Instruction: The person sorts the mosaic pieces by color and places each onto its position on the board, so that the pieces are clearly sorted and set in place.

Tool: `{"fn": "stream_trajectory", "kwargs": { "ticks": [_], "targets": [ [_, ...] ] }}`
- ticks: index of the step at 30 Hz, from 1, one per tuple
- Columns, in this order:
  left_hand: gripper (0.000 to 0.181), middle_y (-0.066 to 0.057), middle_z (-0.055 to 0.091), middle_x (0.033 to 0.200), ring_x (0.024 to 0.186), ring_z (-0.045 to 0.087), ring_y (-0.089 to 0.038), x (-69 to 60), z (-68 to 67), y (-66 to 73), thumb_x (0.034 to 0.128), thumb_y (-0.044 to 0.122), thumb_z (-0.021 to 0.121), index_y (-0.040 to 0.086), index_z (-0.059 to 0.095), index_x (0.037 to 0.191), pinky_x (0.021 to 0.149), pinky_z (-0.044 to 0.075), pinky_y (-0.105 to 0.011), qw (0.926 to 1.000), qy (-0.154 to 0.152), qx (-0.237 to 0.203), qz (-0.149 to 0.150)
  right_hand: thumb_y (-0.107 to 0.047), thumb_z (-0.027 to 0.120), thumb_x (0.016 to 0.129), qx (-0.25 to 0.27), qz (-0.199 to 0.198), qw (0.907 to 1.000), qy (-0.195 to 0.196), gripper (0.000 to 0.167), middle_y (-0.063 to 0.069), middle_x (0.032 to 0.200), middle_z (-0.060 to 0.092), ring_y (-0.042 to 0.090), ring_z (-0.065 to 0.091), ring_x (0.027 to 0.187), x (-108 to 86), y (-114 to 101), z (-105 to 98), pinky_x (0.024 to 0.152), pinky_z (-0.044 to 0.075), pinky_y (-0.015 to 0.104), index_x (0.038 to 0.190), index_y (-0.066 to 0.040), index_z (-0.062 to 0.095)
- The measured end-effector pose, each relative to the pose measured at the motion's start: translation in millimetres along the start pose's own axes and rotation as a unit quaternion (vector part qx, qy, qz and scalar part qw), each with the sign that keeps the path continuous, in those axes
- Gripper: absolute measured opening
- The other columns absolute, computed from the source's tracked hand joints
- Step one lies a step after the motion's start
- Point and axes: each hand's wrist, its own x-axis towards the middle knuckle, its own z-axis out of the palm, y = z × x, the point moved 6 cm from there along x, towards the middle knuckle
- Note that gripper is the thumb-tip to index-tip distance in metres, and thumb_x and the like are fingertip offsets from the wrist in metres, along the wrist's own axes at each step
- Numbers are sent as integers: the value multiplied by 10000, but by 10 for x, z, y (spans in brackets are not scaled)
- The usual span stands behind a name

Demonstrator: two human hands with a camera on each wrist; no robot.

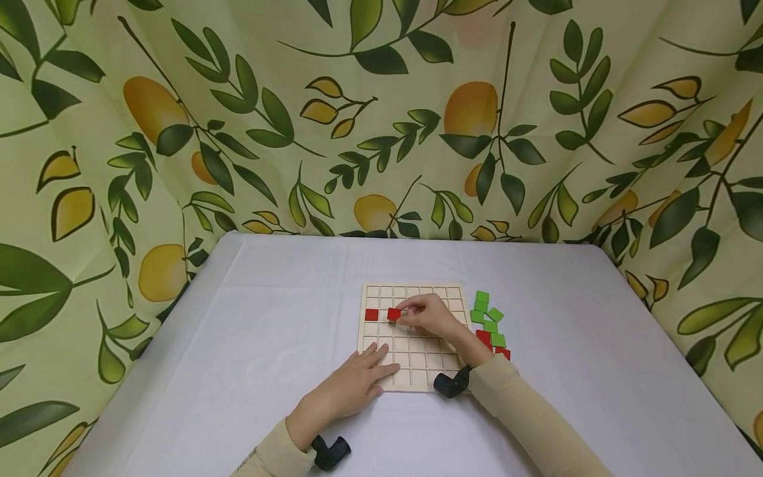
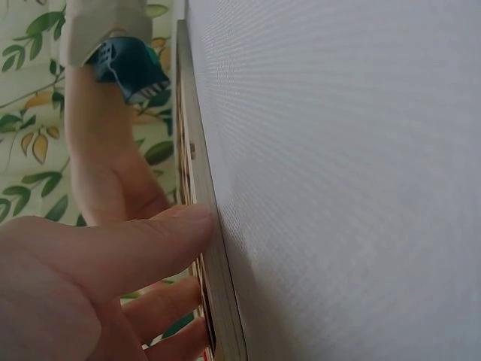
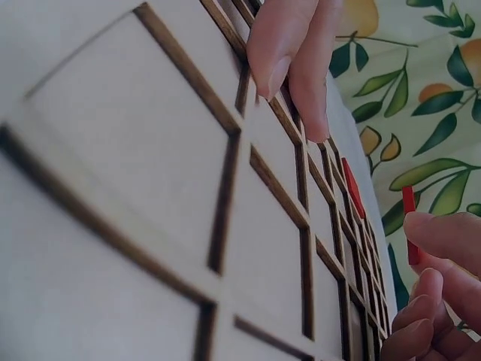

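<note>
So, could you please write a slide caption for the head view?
Right hand pinches a red tile over a gridded board; left hand touches its near-left corner.

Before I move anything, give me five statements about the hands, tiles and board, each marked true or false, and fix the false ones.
1. The right hand pinches a red tile. True.
2. That tile lies flat on the board. False: the right wrist view shows it raised.
3. A second red tile lies on the board. True.
4. The left hand grips a tile. False: its fingers touch the board.
5. The green tiles lie left of the board. False: they lie right of it.
</note>
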Motion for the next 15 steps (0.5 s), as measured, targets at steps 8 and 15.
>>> {"fn": "stream_trajectory", "kwargs": {
  "ticks": [8,15],
  "targets": [
    [441,-116,370,1562,1468,324,-335,-4,-10,7,955,203,572,230,524,1392,1149,343,-560,10000,1,-19,0,-114,773,776,-294,-187,9994,-14,269,-38,656,531,100,451,628,97,-57,44,546,364,180,1018,-5,729],
    [437,-124,371,1560,1467,325,-338,4,-7,5,957,206,568,225,524,1392,1146,348,-560,10000,31,33,39,-109,770,786,-561,-202,9982,-28,251,-47,624,509,93,429,592,168,-52,77,552,355,185,1011,-5,735]
  ]
}}
